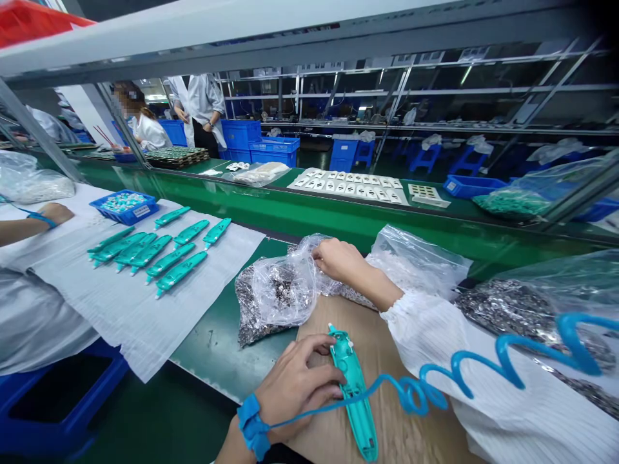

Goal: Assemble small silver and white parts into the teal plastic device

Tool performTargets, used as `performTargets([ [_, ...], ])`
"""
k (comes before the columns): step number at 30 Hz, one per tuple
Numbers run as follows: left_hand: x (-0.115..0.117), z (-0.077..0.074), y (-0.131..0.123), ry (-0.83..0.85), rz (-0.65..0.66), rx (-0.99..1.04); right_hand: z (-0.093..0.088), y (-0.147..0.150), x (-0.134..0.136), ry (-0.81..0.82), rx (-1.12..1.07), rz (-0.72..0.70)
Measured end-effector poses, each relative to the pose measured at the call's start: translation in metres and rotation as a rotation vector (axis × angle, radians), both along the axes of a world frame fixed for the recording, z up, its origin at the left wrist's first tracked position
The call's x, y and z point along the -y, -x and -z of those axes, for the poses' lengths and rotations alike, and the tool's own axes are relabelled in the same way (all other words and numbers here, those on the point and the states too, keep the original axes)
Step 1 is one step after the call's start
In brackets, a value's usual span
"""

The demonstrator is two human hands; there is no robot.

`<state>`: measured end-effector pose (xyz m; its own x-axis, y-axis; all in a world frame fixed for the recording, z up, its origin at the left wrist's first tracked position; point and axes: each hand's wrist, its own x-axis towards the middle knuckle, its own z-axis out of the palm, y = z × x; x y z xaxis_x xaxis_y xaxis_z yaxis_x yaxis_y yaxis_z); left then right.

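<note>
My left hand (307, 372), with a blue strap on its wrist, holds a teal plastic housing half (356, 403) by its left edge. The shell lies with its hollow side up on a brown board (401, 412), and small white parts show near its upper tip. Farther forward, my right hand (341, 261) is closed at the rim of a clear plastic bag (285, 290) of small shiny metal parts. Its fingertips are partly hidden by the bag's folds. A coiled blue cord (454, 377) runs from the strap across the shell and my right sleeve.
Several teal housings (167, 261) lie on white sheeting (193, 309) at left, near a blue bin (128, 205) of small parts. A co-worker's hand (55, 212) rests beyond it. More bags (416, 258) stand right of my hand. A metal shelf beam (290, 42) crosses above.
</note>
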<state>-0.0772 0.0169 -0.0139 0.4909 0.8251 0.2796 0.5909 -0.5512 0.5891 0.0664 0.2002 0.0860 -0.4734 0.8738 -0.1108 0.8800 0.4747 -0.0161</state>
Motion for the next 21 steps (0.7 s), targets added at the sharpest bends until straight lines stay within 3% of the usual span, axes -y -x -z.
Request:
performTargets([
  [5, -0.001, -0.002, 0.0, 0.01, 0.009, 0.022, -0.023, -0.006, 0.018, -0.048, -0.07, 0.016],
  [9, -0.003, -0.007, 0.0, -0.005, 0.027, -0.004, -0.033, -0.043, 0.06, -0.035, -0.114, 0.01],
  [12, -0.003, -0.012, 0.0, -0.04, 0.033, -0.02, -0.022, -0.079, 0.105, 0.067, -0.285, -0.01],
  [15, -0.003, -0.014, 0.0, -0.079, 0.068, -0.032, -0.002, -0.1, 0.144, 0.171, -0.417, 0.076],
  [21, -0.003, -0.009, 0.0, -0.117, 0.083, -0.038, 0.03, -0.093, 0.17, 0.504, -0.663, 0.142],
])
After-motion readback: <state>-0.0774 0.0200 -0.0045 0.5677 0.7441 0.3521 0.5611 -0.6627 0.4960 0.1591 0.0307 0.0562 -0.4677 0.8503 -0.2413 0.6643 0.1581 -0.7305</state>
